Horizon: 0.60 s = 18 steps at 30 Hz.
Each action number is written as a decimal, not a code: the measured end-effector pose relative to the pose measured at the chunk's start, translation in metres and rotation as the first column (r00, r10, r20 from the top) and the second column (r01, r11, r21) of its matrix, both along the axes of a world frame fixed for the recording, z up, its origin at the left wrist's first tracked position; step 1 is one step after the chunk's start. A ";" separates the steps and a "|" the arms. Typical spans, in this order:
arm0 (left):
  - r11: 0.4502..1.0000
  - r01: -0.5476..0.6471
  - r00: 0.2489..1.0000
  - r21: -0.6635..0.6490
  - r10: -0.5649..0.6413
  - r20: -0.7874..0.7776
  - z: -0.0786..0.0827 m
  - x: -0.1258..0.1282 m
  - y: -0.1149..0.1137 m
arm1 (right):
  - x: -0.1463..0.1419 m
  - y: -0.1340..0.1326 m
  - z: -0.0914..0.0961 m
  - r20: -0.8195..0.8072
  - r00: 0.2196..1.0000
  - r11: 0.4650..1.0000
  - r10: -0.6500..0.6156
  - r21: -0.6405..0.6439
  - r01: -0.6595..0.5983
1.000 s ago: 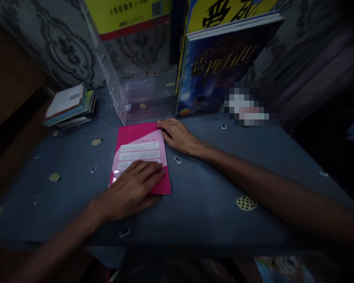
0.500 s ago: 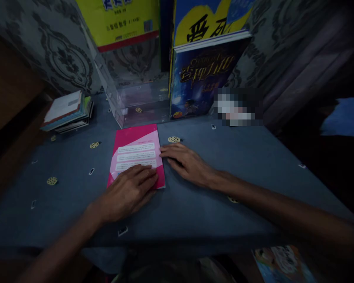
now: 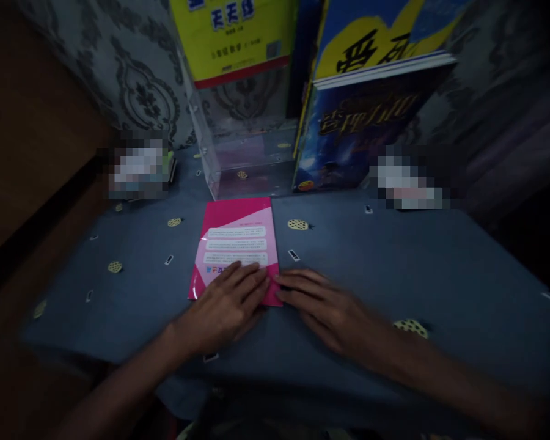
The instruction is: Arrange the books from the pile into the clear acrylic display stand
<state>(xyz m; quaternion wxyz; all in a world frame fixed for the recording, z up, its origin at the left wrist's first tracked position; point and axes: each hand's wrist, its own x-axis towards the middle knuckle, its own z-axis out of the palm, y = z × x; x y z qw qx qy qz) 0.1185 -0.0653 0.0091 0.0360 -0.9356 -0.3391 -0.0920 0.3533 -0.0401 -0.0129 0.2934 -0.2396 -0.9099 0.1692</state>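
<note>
A thin pink booklet with white text boxes lies flat on the cloth-covered table, its print upside down to me. My left hand rests palm down over its near edge, fingers stretched out across the lower part. Beside it, my right hand lies with fingers extended, the fingertips at the booklet's lower right edge. Neither hand grips anything. The lower middle of the booklet is hidden under my left hand.
Behind the booklet stands a clear acrylic rack with a yellow book in it. A dark blue book leans upright at right. Blurred-out items sit at both sides on the patterned tablecloth.
My right hand has slid toward me along the booklet's right edge, down to its near corner. My left hand stays on the booklet. The view has shifted, so everything appears further right.
</note>
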 end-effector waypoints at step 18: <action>0.966 -0.238 0.929 -0.101 0.257 0.265 0.003 -0.075 -0.052 | -0.001 0.002 -0.005 0.003 1.000 0.994 0.007 0.105 -0.007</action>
